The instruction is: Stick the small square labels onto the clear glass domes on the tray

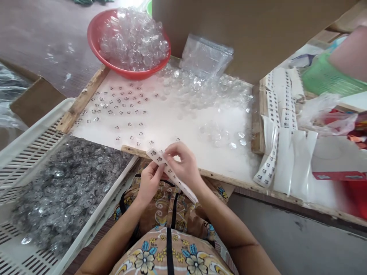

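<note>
A white strip of stickers [153, 153] with small black printed figures slants across the front edge of the board, above my lap. My left hand [150, 182] is closed on it, thumb on top and fingers beneath. My right hand [185, 164] pinches with thumb and forefinger at the strip's upper edge; whether a sticker is lifted off there is hidden. Beyond both hands, many printed clear discs [124, 100] lie spread over the left of the white board [172, 118]. Plain clear discs [218, 133] lie to the right.
A red basin [94, 36] heaped with clear discs stands at the back left. At left, a white crate [94, 225] holds many printed discs. More sticker strips [265, 168] hang over a wooden divider [257, 133] at right. A cardboard sheet [246, 34] rises behind the board.
</note>
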Motion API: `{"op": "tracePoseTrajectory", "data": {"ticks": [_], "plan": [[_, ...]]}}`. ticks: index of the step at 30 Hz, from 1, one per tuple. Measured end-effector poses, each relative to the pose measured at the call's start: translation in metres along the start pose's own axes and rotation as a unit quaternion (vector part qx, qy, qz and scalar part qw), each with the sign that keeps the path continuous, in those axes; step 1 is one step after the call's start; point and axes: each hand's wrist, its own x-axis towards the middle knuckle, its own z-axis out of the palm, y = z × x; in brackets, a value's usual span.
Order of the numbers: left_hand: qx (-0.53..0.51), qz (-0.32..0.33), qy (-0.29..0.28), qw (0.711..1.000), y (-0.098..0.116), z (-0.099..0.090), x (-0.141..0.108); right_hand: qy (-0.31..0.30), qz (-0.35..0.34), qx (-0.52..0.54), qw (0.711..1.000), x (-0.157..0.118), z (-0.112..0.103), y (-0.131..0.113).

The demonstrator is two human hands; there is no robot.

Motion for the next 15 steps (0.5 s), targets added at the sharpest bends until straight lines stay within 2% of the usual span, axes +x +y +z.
{"op": "tracePoseTrajectory", "data": {"ticks": [2, 5, 7, 10, 15], "plan": [[-0.005, -0.022, 0.002, 1.0, -0.001, -0.003, 0.002, 0.042, 0.073, 0.043, 0.996, 0.01, -0.029, 0.015], [0.002, -0.03, 0.012, 0.999, -0.004, -0.004, 0.003, 0.158, 0.15, 0.008, 0.976, 0.023, -0.078, 0.048], [0.003, -0.027, 0.014, 1.0, -0.005, -0.004, 0.004, 0.176, 0.201, -0.042, 0.963, 0.027, -0.101, 0.068], [0.002, -0.021, 0.015, 1.0, -0.005, -0.002, 0.004, 0.151, 0.243, -0.116, 0.951, 0.027, -0.112, 0.084], [0.005, -0.022, 0.015, 1.0, -0.002, -0.003, 0.005, 0.145, 0.25, -0.184, 0.939, 0.029, -0.106, 0.086]]}}
